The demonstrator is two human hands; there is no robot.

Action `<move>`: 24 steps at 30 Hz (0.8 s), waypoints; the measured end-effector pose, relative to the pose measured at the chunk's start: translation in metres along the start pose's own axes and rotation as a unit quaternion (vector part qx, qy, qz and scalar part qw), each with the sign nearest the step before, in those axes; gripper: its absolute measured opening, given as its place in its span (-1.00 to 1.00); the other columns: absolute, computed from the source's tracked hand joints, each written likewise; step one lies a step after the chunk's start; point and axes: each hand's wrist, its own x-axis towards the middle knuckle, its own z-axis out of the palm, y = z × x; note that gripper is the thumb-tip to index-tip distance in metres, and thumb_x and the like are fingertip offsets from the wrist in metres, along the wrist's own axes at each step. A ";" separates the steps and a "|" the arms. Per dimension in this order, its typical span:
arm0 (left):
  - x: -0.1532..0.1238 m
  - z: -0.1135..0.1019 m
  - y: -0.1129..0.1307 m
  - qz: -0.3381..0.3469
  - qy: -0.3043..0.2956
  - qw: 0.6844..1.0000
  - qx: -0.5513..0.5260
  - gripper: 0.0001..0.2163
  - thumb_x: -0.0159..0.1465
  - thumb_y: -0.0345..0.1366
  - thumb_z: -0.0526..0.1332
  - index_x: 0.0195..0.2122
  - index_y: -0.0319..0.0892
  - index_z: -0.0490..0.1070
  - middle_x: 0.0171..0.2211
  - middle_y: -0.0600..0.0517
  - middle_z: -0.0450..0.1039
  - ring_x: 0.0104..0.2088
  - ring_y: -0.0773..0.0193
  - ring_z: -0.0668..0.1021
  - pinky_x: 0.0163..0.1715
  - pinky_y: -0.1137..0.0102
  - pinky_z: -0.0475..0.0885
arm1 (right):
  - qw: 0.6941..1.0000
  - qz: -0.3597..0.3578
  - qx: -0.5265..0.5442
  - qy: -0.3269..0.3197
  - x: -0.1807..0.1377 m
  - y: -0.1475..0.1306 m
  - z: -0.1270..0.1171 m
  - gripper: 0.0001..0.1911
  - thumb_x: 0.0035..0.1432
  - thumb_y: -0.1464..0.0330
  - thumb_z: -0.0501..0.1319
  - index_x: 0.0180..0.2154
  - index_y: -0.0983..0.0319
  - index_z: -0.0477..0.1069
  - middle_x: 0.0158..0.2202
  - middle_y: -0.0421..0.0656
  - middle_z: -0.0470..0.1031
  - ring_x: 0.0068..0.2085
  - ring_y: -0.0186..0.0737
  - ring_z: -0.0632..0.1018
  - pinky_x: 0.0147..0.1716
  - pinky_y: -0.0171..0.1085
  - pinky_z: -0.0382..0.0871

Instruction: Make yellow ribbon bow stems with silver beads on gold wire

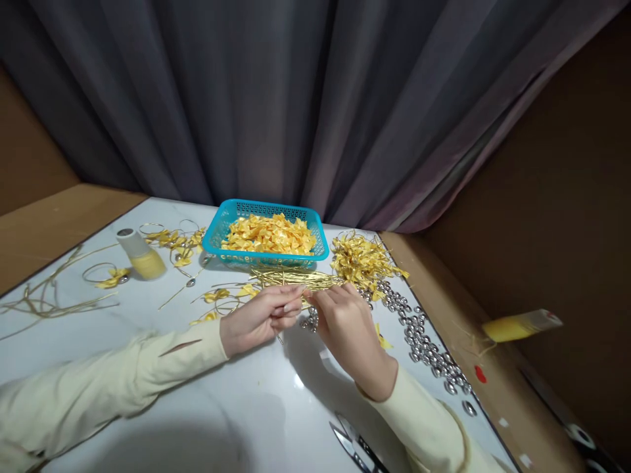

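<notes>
On my feed, scissors (351,450) lie nearest, by the R sleeve (424,420). R hand (350,328) has fingers curled, tips mostly hidden; can't tell if they're clamped on anything. L hand (256,318) has thumb & index tips together, meeting the R hand; can't make out what's btwn. A few beads (309,320) sit just under. Gold wires (276,277) lie just past the fingertips, w/ yellow bows (363,259) heaped to the R. Behind: blue basket (266,257), full of yellow pcs (269,233), then curtain (246,98).
</notes>
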 end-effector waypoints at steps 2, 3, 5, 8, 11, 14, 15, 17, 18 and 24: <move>0.005 -0.012 -0.011 0.005 0.023 1.000 -0.004 -0.89 0.15 -0.49 0.22 -0.49 -0.32 0.30 -0.65 0.21 0.04 -0.68 0.56 -0.03 -0.72 0.64 -0.11 | 0.994 0.057 0.017 -0.090 0.002 0.001 0.006 -0.73 0.14 0.53 0.02 -0.48 0.28 0.45 -0.57 -0.11 0.47 -0.54 -0.29 0.36 -0.49 -0.32 0.00; 0.007 -0.017 -0.016 0.009 0.036 0.999 0.005 -0.90 0.15 -0.48 0.23 -0.48 -0.33 0.33 -0.65 0.20 0.04 -0.68 0.56 -0.03 -0.73 0.64 -0.12 | 0.987 0.084 0.030 -0.131 0.003 0.002 0.008 -0.73 0.15 0.50 0.04 -0.49 0.27 0.45 -0.57 -0.12 0.47 -0.56 -0.31 0.34 -0.52 -0.32 -0.04; 0.009 -0.024 -0.023 0.009 0.057 0.998 0.028 -0.90 0.14 -0.43 0.26 -0.47 -0.33 0.36 -0.64 0.20 0.06 -0.68 0.57 -0.04 -0.73 0.63 -0.13 | 0.973 0.122 0.055 -0.189 0.006 0.004 0.010 -0.72 0.16 0.44 0.06 -0.54 0.26 0.43 -0.60 -0.14 0.46 -0.60 -0.35 0.30 -0.56 -0.32 -0.10; 0.008 -0.026 -0.029 0.013 0.074 0.995 0.066 -0.89 0.11 -0.37 0.29 -0.42 -0.32 0.42 -0.61 0.16 0.14 -0.67 0.57 -0.01 -0.72 0.60 -0.14 | 0.963 0.144 0.068 -0.219 0.008 0.009 0.009 -0.69 0.16 0.40 0.07 -0.60 0.27 0.40 -0.63 -0.14 0.41 -0.60 -0.36 0.27 -0.57 -0.32 -0.12; 0.007 -0.023 -0.030 0.027 0.080 0.991 0.108 -0.84 0.10 -0.31 0.30 -0.37 -0.32 0.46 -0.59 0.14 0.18 -0.66 0.56 0.01 -0.70 0.54 -0.17 | 0.958 0.155 0.056 -0.236 0.009 0.013 0.008 -0.69 0.16 0.39 0.06 -0.59 0.27 0.40 -0.63 -0.14 0.39 -0.58 -0.35 0.27 -0.57 -0.32 -0.13; 0.005 -0.020 -0.030 0.037 0.080 0.984 0.156 -0.79 0.11 -0.23 0.31 -0.36 -0.32 0.47 -0.58 0.13 0.20 -0.66 0.55 0.02 -0.68 0.49 -0.18 | 0.956 0.158 0.044 -0.245 0.009 0.015 0.007 -0.74 0.12 0.46 0.05 -0.55 0.27 0.41 -0.60 -0.13 0.40 -0.56 -0.33 0.31 -0.57 -0.32 -0.12; 0.004 -0.019 -0.030 0.039 0.078 0.981 0.176 -0.77 0.12 -0.20 0.30 -0.38 -0.32 0.46 -0.59 0.14 0.19 -0.67 0.55 0.02 -0.67 0.48 -0.18 | 0.955 0.157 0.043 -0.247 0.008 0.016 0.007 -0.75 0.11 0.48 0.05 -0.54 0.27 0.41 -0.59 -0.13 0.41 -0.55 -0.32 0.32 -0.56 -0.32 -0.12; 0.003 -0.018 -0.031 0.040 0.068 0.972 0.220 -0.73 0.15 -0.15 0.26 -0.46 -0.32 0.44 -0.65 0.18 0.11 -0.68 0.55 -0.01 -0.67 0.46 -0.19 | 0.954 0.155 0.042 -0.252 0.008 0.016 0.007 -0.75 0.10 0.48 0.04 -0.55 0.27 0.41 -0.58 -0.12 0.43 -0.55 -0.32 0.33 -0.57 -0.32 -0.12; 0.002 -0.017 -0.031 0.040 0.062 0.968 0.240 -0.70 0.17 -0.14 0.24 -0.50 -0.32 0.42 -0.68 0.20 0.05 -0.68 0.54 -0.03 -0.67 0.45 -0.18 | 0.954 0.152 0.042 -0.255 0.008 0.016 0.007 -0.74 0.11 0.47 0.04 -0.55 0.27 0.41 -0.58 -0.11 0.43 -0.55 -0.32 0.33 -0.57 -0.32 -0.11; 0.000 -0.016 -0.033 0.036 0.044 0.948 0.312 -0.66 0.17 -0.09 0.19 -0.57 -0.27 0.36 -0.71 0.23 -0.04 -0.69 0.52 -0.01 -0.67 0.45 -0.15 | 0.946 0.137 0.062 -0.286 0.010 0.018 0.007 -0.71 0.12 0.43 0.04 -0.58 0.27 0.41 -0.60 -0.12 0.42 -0.58 -0.35 0.30 -0.59 -0.33 -0.10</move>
